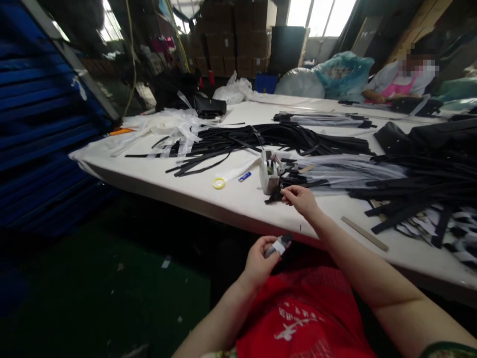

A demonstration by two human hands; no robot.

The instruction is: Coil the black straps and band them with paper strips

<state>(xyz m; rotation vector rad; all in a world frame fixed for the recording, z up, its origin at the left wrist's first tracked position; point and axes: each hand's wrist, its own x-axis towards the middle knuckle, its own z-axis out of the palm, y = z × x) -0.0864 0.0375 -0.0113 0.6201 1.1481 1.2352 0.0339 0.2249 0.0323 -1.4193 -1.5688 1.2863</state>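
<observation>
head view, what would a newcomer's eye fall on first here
Probably the white-printed red apron at bottom centre, just below the left hand, which holds a small white-banded dark piece. Next come the long black strips heaped across the white table, then the blue slats along the left edge.

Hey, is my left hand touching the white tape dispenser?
Apart. The head view shows bare white tabletop separating your left hand from the white tape dispenser.

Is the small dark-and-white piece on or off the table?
Off: the left hand grips the piece on this side of the table.
</observation>
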